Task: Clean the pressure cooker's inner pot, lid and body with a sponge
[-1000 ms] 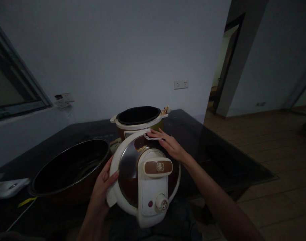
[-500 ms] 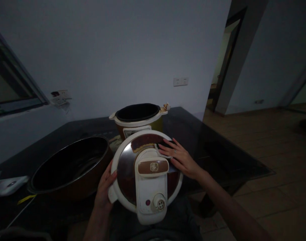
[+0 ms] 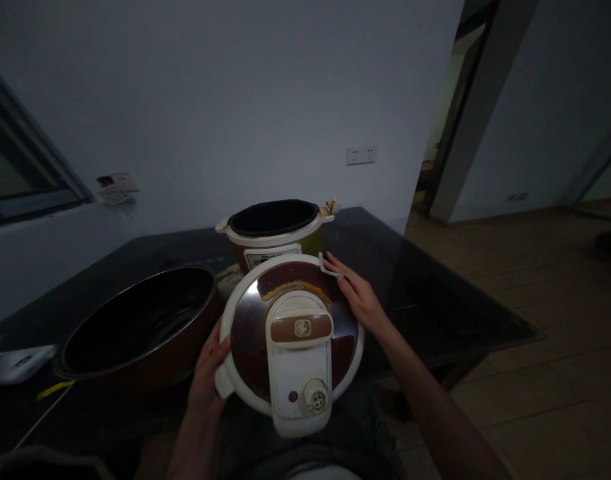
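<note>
A round pressure cooker lid (image 3: 246,327), with a white rim, reddish-brown shiny top, brown-and-white handle and steam valve, is tilted up facing me. My left hand (image 3: 208,373) grips its left rim near a white tab, thumb on the front. My right hand (image 3: 361,297) is at the upper right rim, fingers bent around a small white-edged piece (image 3: 328,267) whose kind I cannot make out. Behind the lid stands the lidless pressure cooker (image 3: 275,239), its dark inner pot showing. To the left sits a wide dark pot (image 3: 140,327).
The dark glossy table (image 3: 425,307) has a sharp corner at right. A white flat object (image 3: 18,365) and a yellow tag (image 3: 54,390) with a cord lie at left. Wall sockets (image 3: 360,155) are behind. A doorway opens to the right.
My right hand has slid from the lid's top, near the handle, up to its upper right rim, carrying the white-edged piece. My left hand keeps its hold on the lid.
</note>
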### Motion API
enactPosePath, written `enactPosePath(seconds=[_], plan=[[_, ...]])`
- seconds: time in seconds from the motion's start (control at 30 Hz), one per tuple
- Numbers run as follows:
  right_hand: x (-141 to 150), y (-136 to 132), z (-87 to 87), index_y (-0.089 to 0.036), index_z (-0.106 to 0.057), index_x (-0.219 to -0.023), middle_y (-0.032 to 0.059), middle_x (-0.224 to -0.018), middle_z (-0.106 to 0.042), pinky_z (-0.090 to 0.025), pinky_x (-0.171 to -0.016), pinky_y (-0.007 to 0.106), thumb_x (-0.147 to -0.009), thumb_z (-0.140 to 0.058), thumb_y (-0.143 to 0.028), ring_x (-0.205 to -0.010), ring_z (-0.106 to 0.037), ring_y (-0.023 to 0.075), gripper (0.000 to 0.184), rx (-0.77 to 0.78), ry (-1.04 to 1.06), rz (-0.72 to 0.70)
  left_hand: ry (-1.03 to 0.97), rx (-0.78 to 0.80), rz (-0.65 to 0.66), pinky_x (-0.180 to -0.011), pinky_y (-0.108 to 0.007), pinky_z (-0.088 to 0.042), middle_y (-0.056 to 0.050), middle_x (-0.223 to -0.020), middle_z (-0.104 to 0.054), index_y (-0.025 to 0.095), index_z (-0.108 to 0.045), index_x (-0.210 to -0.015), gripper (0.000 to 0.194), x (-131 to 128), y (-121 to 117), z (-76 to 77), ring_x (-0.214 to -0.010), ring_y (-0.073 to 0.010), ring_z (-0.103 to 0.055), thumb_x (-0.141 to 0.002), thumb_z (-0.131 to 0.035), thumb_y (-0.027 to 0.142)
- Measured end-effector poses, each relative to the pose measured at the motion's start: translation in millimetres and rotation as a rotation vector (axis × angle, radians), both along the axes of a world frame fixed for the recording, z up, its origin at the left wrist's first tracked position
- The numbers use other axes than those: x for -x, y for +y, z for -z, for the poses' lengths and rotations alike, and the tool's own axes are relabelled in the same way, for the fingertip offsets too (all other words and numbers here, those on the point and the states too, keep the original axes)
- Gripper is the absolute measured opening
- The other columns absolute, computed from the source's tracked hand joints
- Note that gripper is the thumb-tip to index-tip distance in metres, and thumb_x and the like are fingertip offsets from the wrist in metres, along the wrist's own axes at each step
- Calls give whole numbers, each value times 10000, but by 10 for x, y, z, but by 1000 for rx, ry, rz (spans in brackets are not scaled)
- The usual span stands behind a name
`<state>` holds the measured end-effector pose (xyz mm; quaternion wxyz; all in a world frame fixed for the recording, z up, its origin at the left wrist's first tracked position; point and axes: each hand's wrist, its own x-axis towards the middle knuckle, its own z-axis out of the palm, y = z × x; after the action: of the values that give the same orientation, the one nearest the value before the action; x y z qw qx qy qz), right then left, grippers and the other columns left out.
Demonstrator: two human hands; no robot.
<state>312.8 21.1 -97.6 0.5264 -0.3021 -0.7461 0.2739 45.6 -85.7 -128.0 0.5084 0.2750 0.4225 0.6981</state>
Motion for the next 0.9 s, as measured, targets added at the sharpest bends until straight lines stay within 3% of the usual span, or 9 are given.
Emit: enactPosePath(seconds=[0.03, 0.1, 0.23, 0.4, 0.5, 0.7, 0.9], plan=[[7, 123, -75, -289, -567, -1288, 7, -1454, -456, -210, -1167, 443, -942, -419, -485, -1368, -379, 193, 424, 76, 25, -110, -6, 6, 0, -929, -344, -529, -89, -1209, -672, 206, -554, -1299, 719, -2, 0, 11, -1116, -300, -621, -630, -804, 278], [15, 307, -153, -268, -616, -1233, 21, -1346, -577, -309, -1125, 424, -928, -429, -522, -1277, -501, 196, 439, 142, 16, -197, -26, 29, -6, -899, -331, -543, -79, -1180, -688, 208, -569, -1282, 719, -20, -5, 41, -1090, -294, -637, -609, -816, 261], [-51, 335, -64, -252, -657, -1174, 24, -1265, -640, -363, -1091, 422, -915, -439, -543, -1207, -568, 200, 446, 228, 42, -195, -59, 78, -15, -842, -318, -562, -67, -1123, -714, 203, -623, -1215, 658, -108, -29, 122, -1016, -285, -672, -591, -825, 262], [-270, -134, 266, -256, -610, -1242, 35, -1357, -566, -263, -1147, 444, -927, -421, -532, -1305, -470, 207, 460, 295, 156, -7, -146, 86, -26, -792, -275, -565, -22, -1024, -744, 224, -672, -1133, 558, -229, -62, 199, -896, -221, -703, -597, -827, 242], [-324, -498, 477, -245, -567, -1294, 51, -1410, -513, -223, -1166, 445, -929, -429, -515, -1349, -410, 204, 475, 337, 252, 177, -152, 88, -43, -734, -262, -576, -14, -971, -753, 225, -678, -1114, 550, -292, -77, 212, -819, -201, -710, -585, -829, 229], [-113, -1138, 750, -288, -534, -1321, 9, -1533, -330, -142, -1180, 499, -954, -391, -468, -1428, -251, 218, 433, 315, 270, 437, -158, 70, -87, -687, -256, -588, -13, -921, -758, 207, -692, -1079, 619, -405, -103, 219, -744, -191, -709, -489, -873, 262], [138, -1527, 1032, -335, -499, -1342, -12, -1505, -380, -185, -1147, 588, -995, -289, -373, -1456, -146, 230, 407, 166, 227, 502, -167, 65, -80, -657, -221, -583, -21, -933, -756, 222, -679, -1114, 619, -485, -147, 185, -735, -170, -708, -524, -865, 252]])
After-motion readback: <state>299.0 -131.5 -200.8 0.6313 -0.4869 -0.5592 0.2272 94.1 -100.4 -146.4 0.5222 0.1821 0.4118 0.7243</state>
